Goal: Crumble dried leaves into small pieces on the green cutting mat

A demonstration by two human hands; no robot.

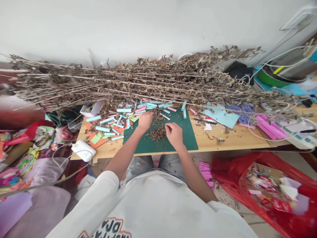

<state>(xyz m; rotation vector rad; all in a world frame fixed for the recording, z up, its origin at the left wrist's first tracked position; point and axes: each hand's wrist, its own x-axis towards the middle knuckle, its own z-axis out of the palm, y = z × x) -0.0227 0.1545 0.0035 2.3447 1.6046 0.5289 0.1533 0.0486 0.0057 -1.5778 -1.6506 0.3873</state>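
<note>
A small pile of crumbled dry brown leaves (158,133) lies on a green cutting mat (141,145) on the wooden table. My left hand (146,121) is at the pile's far left, over rolled paper tubes and leaf bits, its fingers bent together; what they hold, if anything, is hidden. Just right of the pile, my right hand (175,135) is curled with thumb and forefinger pinched; I cannot make out anything between them. Light blue paper tubes (123,110) and a few pink ones (171,109) are scattered around the left and far sides of the mat.
Long bundles of dried stalks (138,79) cover the table's back along the wall. A white power bank (83,150) with a cable sits at the left front corner. Blue paper (223,116) and pink crepe paper (269,127) lie right. A red rubbish bag (228,168) stands below.
</note>
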